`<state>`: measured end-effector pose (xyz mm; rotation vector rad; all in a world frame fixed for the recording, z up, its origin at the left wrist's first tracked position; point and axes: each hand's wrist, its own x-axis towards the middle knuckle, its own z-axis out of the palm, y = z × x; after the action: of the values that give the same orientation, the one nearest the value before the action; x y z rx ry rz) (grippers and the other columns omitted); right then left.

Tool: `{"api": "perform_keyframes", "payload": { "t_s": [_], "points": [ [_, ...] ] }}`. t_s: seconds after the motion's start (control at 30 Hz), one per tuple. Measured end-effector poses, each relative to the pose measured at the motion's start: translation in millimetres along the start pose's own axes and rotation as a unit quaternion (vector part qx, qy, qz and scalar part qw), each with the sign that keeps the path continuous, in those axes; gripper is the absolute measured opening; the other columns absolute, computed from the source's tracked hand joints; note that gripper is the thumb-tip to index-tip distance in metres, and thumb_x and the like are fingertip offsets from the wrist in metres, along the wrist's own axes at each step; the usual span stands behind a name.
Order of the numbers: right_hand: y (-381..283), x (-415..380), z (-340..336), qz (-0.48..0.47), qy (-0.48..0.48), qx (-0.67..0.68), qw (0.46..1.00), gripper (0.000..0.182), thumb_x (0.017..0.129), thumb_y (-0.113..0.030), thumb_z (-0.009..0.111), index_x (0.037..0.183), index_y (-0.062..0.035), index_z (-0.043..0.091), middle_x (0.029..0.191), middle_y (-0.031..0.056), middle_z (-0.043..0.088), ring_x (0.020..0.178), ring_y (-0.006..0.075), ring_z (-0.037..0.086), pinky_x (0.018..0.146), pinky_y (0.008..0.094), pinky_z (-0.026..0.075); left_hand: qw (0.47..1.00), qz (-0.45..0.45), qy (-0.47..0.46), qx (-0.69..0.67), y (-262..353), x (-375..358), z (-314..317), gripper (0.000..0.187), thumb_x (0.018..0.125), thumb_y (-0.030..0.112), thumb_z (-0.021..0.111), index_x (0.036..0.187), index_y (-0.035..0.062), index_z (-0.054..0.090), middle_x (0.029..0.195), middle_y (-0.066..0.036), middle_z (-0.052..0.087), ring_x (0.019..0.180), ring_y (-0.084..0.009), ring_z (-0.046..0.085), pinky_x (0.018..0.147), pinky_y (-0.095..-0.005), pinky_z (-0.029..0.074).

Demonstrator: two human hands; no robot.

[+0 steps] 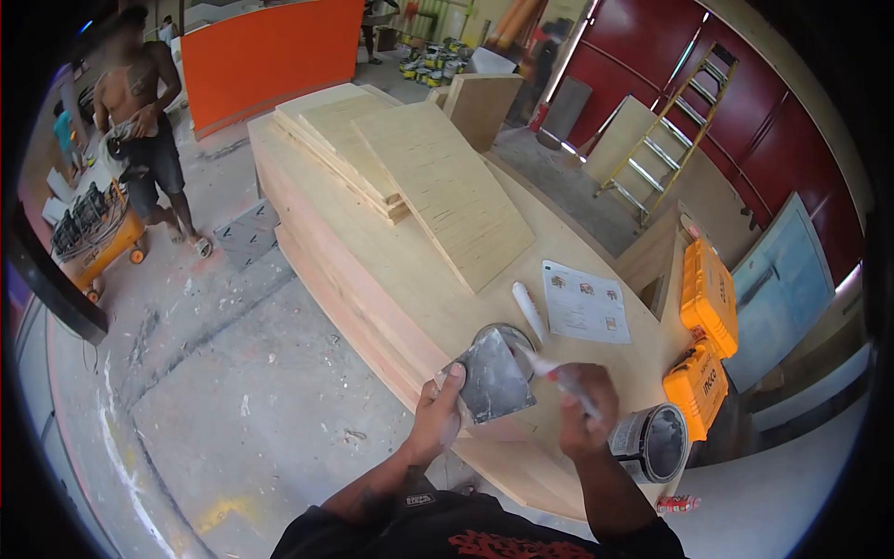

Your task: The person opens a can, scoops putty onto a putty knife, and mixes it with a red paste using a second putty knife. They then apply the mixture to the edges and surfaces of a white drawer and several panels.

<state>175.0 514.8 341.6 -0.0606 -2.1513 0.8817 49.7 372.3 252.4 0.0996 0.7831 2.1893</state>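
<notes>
My left hand [438, 413] grips a flat grey putty board [498, 377] by its left edge, thumb on top. My right hand [589, 410] is closed around a small whitish tube [549, 368] with a touch of red, its tip over the right side of the board. Motion blurs the tube, so its details are hard to make out. Partly hidden behind the board is a round metal lid [512, 335] on the plywood bench [391, 279]. An opened can [647, 443] with grey residue inside stands just right of my right hand.
Plywood sheets [447, 186] lie stacked on the bench. Near me are a white roll-shaped tube [529, 312] and a printed sheet [587, 303]. Orange cases [703, 298] stand at the right, a stepladder [675, 140] behind. Another person [140, 112] stands at left beside an orange machine [107, 238].
</notes>
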Motion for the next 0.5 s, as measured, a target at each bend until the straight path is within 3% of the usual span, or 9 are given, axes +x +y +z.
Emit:
{"api": "perform_keyframes", "payload": {
  "t_s": [0.03,0.17,0.5],
  "points": [
    [-0.6,1.4,3.1,-0.086,-0.044,-0.036,0.995,0.032,0.083,-0.001,0.070,0.115,0.0001,0.067,0.112,0.0139,0.064,0.101,0.0252,0.064,0.084,0.0350,0.053,0.998,-0.009,0.011,-0.060,2.5,-1.8,6.2,0.032,0.108,0.029,0.048,0.111,0.0015,0.064,0.102,-0.007,0.069,0.091,-0.0138,0.066,0.081,-0.0308,0.054],
    [-6.7,-1.7,22.9,-0.151,-0.110,-0.139,0.972,0.043,0.078,0.002,0.072,0.120,-0.0002,0.067,0.114,0.0148,0.063,0.101,0.0315,0.064,0.085,0.0395,0.055,0.993,0.012,-0.055,-0.104,16.5,-16.4,12.3,0.035,0.108,0.027,0.045,0.118,-0.0012,0.062,0.113,-0.009,0.067,0.103,-0.0156,0.065,0.093,-0.0320,0.052],
    [-49.1,-29.9,-4.0,-0.061,-0.217,-0.083,0.971,0.042,0.093,-0.013,0.064,0.133,-0.0018,0.060,0.113,0.0166,0.064,0.101,0.0322,0.064,0.087,0.0405,0.053,0.985,0.170,-0.009,0.005,19.2,-92.1,13.8,0.038,0.108,0.030,0.046,0.120,-0.0028,0.061,0.114,-0.009,0.068,0.102,-0.0165,0.065,0.093,-0.0323,0.052]
  ]
}}
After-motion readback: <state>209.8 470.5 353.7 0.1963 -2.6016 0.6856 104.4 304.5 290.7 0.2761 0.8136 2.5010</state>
